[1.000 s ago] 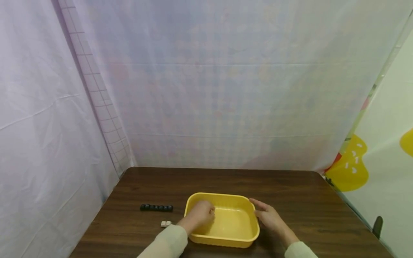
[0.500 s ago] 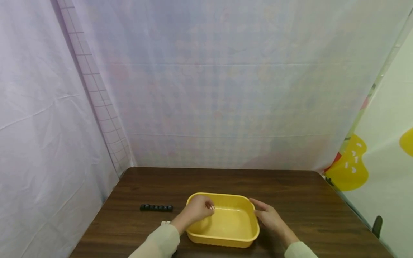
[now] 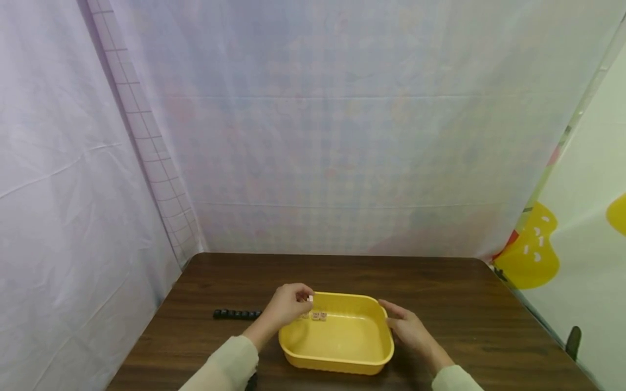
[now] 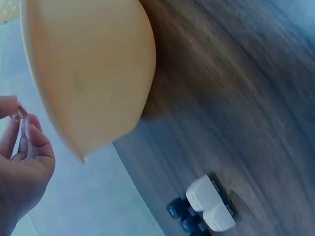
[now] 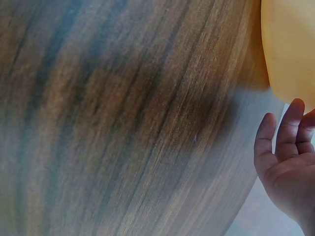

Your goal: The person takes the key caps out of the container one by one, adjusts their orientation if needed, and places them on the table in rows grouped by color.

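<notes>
Up and leftward, the left hand (image 3: 283,307) has shifted toward the far-left rim of the yellow tray (image 3: 349,339), revealing pale blocks (image 3: 319,316) inside near its far wall. It pinches 1 white block (image 3: 310,299) between fingertips, likely suiting so small a piece. The right hand (image 3: 408,329), fingers relaxed, touches the right rim, apparently steadying the tray on the table (image 3: 464,304).

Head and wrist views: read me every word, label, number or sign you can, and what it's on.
No text can be read.
Pale pieces in the yellow tray: marks, too small to read.
Piece in the left hand: nothing legible.
Black row, head view: any marks too small to read.
White blocks and dark blocks, left wrist view: small marks, too blurred to read.
</notes>
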The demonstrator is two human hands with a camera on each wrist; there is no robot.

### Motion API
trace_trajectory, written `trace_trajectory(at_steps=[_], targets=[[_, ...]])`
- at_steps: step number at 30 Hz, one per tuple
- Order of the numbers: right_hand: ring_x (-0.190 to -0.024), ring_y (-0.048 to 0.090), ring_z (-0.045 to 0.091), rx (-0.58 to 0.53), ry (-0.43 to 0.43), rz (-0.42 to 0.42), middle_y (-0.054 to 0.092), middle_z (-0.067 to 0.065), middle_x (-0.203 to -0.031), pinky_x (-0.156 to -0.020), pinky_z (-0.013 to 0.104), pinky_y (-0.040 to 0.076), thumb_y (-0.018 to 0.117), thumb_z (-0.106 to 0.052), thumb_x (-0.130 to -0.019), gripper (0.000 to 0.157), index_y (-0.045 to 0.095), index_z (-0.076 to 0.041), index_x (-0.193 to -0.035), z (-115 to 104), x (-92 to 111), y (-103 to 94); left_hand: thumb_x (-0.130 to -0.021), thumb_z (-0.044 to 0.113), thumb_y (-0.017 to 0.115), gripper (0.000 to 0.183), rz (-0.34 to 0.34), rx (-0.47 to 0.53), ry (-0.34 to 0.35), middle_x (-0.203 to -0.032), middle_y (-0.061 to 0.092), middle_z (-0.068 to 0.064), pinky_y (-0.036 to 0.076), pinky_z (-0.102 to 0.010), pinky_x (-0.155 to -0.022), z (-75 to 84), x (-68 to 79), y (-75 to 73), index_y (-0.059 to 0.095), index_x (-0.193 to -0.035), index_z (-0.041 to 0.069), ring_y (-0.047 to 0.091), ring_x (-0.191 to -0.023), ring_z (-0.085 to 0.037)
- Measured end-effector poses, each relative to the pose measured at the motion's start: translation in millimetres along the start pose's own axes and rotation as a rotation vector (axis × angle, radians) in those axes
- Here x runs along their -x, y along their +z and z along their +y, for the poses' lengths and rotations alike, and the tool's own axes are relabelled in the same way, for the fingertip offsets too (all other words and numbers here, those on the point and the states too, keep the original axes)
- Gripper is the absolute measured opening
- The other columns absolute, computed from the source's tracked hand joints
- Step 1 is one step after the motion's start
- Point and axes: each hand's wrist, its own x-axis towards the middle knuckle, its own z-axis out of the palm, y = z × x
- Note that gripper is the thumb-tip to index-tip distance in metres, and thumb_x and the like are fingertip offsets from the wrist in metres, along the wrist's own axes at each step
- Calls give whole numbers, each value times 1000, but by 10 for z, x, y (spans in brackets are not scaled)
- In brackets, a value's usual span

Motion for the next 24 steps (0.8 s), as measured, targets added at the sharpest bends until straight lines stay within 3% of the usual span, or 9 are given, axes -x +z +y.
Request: trace_trajectory(at_steps=[11, 17, 24], targets=[[-52, 43, 13, -5, 7, -9, 57, 6, -69, -51, 26, 42, 51, -3, -95, 49, 48, -1, -145, -6, 8, -10, -93, 13, 69, 21, 40, 29, -56, -96, 65, -2, 54, -36, -72, -96, 100, -288, 70, -113, 6, 60, -87, -18], [-67, 56, 19, -21, 2, 1, 66, 12, -97, -60, 32, 50, 51, -2, -95, 49, 48, 1, -144, 1, -2, -7, -88, 12, 72, 21, 81, 8, -73, -92, 66, -1, 53, -34, -68, -233, 238, -465, 71, -108, 6, 60, -83, -17], [-63, 54, 18, 8, 9, -6, 65, 11, -90, -58, 32, 49, 51, -4, -96, 49, 47, 0, -145, 9, -1, -21, -82, 8, 77, 19, 159, -51, -112, -87, 69, 0, 52, -35, -71, -457, 453, -635, 74, -101, 6, 62, -80, -15]])
